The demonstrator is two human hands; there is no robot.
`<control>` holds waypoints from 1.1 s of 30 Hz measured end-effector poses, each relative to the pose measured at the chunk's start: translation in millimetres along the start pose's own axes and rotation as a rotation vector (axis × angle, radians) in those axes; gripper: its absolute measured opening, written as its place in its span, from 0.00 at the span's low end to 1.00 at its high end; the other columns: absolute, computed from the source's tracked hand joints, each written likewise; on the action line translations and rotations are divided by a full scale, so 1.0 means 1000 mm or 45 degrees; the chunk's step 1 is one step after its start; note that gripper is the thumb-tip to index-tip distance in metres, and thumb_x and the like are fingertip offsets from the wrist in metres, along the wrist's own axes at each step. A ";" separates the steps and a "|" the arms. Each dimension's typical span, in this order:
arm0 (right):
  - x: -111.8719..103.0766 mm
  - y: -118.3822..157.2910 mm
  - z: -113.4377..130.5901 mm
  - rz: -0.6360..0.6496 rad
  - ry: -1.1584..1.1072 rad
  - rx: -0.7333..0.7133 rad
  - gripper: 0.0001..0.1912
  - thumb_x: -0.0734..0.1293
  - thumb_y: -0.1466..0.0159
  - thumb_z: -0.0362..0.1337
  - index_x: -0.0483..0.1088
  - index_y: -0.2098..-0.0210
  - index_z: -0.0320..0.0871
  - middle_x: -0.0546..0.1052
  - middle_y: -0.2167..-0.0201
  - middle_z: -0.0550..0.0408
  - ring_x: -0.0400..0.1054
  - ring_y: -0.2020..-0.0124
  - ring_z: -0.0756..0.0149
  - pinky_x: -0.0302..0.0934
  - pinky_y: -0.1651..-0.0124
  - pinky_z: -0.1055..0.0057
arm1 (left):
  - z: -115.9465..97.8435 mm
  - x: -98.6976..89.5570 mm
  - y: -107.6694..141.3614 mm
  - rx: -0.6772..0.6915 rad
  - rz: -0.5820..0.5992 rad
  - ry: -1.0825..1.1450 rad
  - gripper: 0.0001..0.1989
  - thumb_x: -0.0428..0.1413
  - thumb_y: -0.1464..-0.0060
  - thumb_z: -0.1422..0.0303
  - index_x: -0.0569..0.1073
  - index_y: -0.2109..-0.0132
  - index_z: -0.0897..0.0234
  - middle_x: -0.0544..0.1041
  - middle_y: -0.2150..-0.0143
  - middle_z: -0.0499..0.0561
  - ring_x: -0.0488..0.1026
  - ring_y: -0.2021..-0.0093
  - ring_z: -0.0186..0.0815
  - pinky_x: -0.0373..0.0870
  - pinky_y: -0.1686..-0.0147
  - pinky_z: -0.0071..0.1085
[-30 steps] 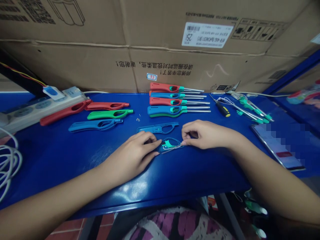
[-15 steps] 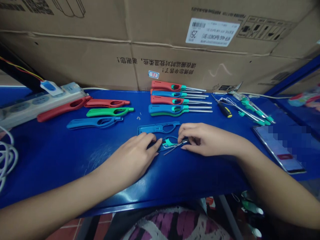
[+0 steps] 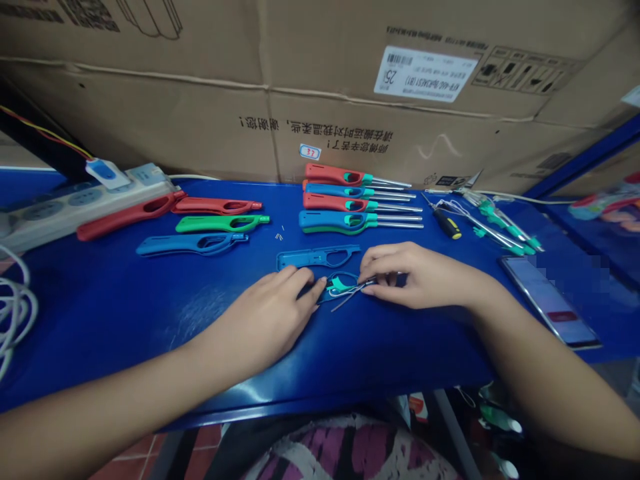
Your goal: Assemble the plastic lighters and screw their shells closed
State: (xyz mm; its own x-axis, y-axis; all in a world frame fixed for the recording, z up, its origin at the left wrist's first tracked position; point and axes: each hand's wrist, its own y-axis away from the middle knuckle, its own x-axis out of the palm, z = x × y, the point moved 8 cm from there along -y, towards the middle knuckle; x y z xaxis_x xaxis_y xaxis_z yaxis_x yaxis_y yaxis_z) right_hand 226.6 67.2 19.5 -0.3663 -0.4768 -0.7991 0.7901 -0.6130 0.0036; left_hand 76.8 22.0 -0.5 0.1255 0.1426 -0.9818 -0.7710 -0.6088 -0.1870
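Near the screwdriver [image 3: 447, 222], your right hand [image 3: 400, 275] pinches what seem to be wires [image 3: 349, 291]; your left [image 3: 274, 313] (fingertips close together) touches the blue casing [image 3: 327, 295].

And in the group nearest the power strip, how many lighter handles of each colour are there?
Red handles: 2
Green handle: 1
Blue handle: 1
Total: 4

Cardboard box [image 3: 200, 107] with upside-down print behind blue table [image 3: 400, 353], power strip [image 3: 83, 199] with white-and-blue plug [image 3: 107, 174] at left, coiled white cable [image 3: 19, 293] nearby, phone [image 3: 550, 303] lying at right
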 end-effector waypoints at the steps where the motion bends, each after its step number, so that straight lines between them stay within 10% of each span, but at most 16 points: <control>1: -0.005 0.000 -0.002 -0.053 0.027 -0.010 0.08 0.66 0.32 0.37 0.78 0.58 0.42 0.77 0.60 0.52 0.71 0.66 0.71 0.65 0.63 0.74 | 0.002 0.000 0.000 -0.010 0.003 0.041 0.20 0.49 0.32 0.68 0.71 0.38 0.72 0.74 0.55 0.60 0.73 0.57 0.47 0.78 0.60 0.45; 10: -0.112 0.064 -0.112 -0.980 0.650 0.796 0.19 0.64 0.39 0.33 0.75 0.50 0.44 0.76 0.73 0.54 0.69 0.72 0.62 0.60 0.66 0.68 | 0.016 0.002 0.002 -0.051 0.010 0.232 0.19 0.48 0.31 0.68 0.72 0.37 0.62 0.74 0.48 0.60 0.75 0.53 0.47 0.78 0.55 0.47; 16: -0.150 0.131 -0.175 -1.046 0.705 1.306 0.15 0.65 0.48 0.28 0.78 0.62 0.40 0.78 0.66 0.46 0.72 0.64 0.54 0.64 0.59 0.64 | 0.019 0.004 0.001 -0.036 0.011 0.286 0.20 0.47 0.31 0.67 0.72 0.36 0.61 0.73 0.49 0.60 0.74 0.51 0.46 0.76 0.53 0.47; 26: -0.138 0.126 -0.183 -1.085 0.718 1.263 0.12 0.64 0.39 0.35 0.77 0.59 0.44 0.74 0.52 0.43 0.68 0.49 0.51 0.61 0.48 0.62 | 0.022 0.004 0.000 -0.043 0.025 0.381 0.20 0.47 0.31 0.69 0.72 0.36 0.59 0.72 0.51 0.59 0.72 0.52 0.44 0.75 0.52 0.45; 33: -0.165 0.176 -0.175 -1.277 0.671 1.526 0.09 0.66 0.45 0.31 0.75 0.65 0.41 0.77 0.66 0.44 0.72 0.62 0.53 0.64 0.57 0.62 | 0.021 0.001 0.001 -0.060 -0.015 0.312 0.20 0.49 0.32 0.69 0.72 0.37 0.58 0.73 0.50 0.59 0.73 0.51 0.46 0.75 0.52 0.45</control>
State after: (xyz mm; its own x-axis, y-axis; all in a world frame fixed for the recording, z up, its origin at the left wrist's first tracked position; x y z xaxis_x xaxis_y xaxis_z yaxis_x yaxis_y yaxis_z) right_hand 512.0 148.6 47.2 -0.0703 0.4848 -0.8718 -0.5421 -0.7522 -0.3746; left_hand 63.3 37.8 -0.8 0.2865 -0.0404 -0.9572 -0.7395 -0.6446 -0.1941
